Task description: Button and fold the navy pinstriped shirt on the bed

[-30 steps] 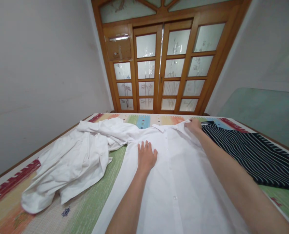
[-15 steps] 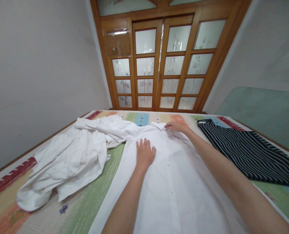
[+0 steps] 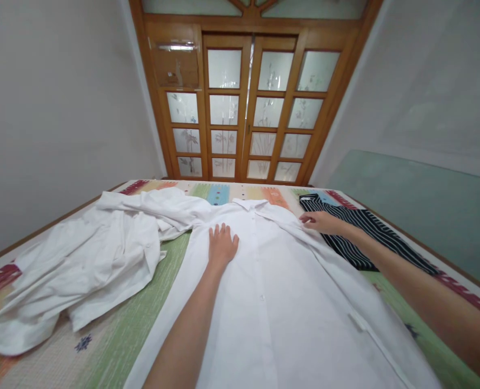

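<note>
A white button-up shirt (image 3: 288,281) lies front up across the patterned bedcover (image 3: 175,265), its collar at the far end. My left hand (image 3: 222,246) rests flat on the chest of the shirt, left of the button strip, fingers spread. At the far right shoulder, my right hand (image 3: 318,221) has its fingers pinched together on the shirt's edge. Folds run from there down the right side, where a small label shows. The right sleeve is mostly out of sight.
A crumpled white garment (image 3: 98,259) lies to the left, touching the shirt's left shoulder. Folded black-and-white striped clothing (image 3: 353,216) lies at the right, partly behind my right forearm. Beyond the bed stand wooden glazed doors (image 3: 244,108); a pale green board (image 3: 418,200) borders the right side.
My right hand has moved from the collar out to the right shoulder edge, and the cloth there is spread wider. My left hand stays on the chest. The view has turned slightly right.
</note>
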Demonstrator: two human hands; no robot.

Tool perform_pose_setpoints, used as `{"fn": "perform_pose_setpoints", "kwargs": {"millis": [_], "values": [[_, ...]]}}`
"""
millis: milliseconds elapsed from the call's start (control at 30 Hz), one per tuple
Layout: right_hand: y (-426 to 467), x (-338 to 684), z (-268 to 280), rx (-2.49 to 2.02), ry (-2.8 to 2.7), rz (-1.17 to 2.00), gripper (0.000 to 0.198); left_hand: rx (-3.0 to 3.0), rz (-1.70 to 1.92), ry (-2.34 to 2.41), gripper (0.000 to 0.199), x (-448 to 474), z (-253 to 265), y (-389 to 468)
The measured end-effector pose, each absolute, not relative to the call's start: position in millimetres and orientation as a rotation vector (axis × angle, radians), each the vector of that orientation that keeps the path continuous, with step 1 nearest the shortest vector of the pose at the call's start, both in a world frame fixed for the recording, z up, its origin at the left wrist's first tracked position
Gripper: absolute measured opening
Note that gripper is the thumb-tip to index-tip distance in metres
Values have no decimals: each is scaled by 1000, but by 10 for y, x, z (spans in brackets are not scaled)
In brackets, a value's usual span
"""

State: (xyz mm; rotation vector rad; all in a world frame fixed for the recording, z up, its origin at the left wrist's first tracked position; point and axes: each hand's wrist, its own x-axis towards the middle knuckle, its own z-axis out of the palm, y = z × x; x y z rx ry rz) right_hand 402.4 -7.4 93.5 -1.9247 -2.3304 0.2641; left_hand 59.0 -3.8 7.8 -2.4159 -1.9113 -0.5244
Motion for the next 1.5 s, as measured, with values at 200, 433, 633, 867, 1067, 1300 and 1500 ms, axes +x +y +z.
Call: {"fn": "perform_pose_setpoints", "kwargs": {"millis": [200, 433, 633, 867, 1067, 1300, 1500], "values": [[-996, 4287, 790, -2033, -2133, 544, 36, -2452, -563, -1887, 47, 568, 87, -33], [-1669, 4315, 629, -1930, -2020, 638, 22, -2486, -647, -1864, 44, 552, 99, -32], [-1804, 4089, 945, -1793, -1798, 454, 32, -2536, -716, -1873, 41, 535, 93, -31], [-2078, 3099, 1369, -1483, -2191, 478, 33, -2710, -1244, -1822, 31, 585, 195, -54], [-2273, 2528, 1019, -1373, -2649, 708, 41, -2908, -1361, -1998, 34, 840, 272, -157], [-2457, 2415, 649, -1499, -2741, 547, 46, -3049, -1230, -2239, 33, 1096, 354, -250], [-2601, 2311, 487, -1444, -2777, 332, 31, -3072, -1163, -2281, 47, 1281, 364, -184]]}}
